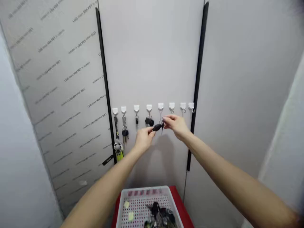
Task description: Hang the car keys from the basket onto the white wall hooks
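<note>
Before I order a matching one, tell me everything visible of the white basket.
The basket is white, rectangular and plastic-looking, with a rim, a floor full of holes and slots in its far wall. It stands upright on a red surface, its near end out of frame. A dark jumble, apparently keys, lies inside to the right, two pale yellow pieces to the left. Neither the left hand nor the right hand touches it.

Left-hand wall panel (pixel 54 126): dark lettering repeated in slanting rows, of which I can read “ASA PET”; the neighbouring words are unclear from where I stand. Black tag (pixel 107 160) near its edge: pale lettering, too small to read
</note>
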{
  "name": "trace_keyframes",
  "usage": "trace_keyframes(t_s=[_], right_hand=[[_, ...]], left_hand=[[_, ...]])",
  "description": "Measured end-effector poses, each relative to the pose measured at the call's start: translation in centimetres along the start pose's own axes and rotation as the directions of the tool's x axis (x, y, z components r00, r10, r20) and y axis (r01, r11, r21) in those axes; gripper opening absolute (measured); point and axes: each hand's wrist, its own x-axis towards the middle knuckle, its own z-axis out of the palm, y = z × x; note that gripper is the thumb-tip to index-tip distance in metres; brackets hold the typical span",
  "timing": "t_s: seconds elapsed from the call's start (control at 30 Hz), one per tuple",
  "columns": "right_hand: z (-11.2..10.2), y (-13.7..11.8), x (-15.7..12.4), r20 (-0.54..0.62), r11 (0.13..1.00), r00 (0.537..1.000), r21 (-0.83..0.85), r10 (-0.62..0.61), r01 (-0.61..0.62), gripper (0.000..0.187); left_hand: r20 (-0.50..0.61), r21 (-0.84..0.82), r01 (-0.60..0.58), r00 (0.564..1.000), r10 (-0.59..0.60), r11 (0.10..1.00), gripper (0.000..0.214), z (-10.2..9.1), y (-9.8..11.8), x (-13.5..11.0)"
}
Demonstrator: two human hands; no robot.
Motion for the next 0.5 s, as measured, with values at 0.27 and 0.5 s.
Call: trace_keyframes(t_s=[0.27, 0.5], right_hand=[[0.4, -2.6, 4.6, -0.176, 0.965, 0.981, -0.261, -0.084, 0.036, 0.008], [0.0, -0.5, 5.5, -0.115, 0.888, 0.992, -0.46, -0.045, -0.014, 0.014]], left_hand=[[-0.146, 0.059, 0.103, 0.985, -0.094, 0.993, 0.023, -0.2, 1.5, 5.0], [-0.097, 0.105, 0.258, 0.964, -0.248, 0.96, 0.023, 0.6, 0.7, 4.9]])
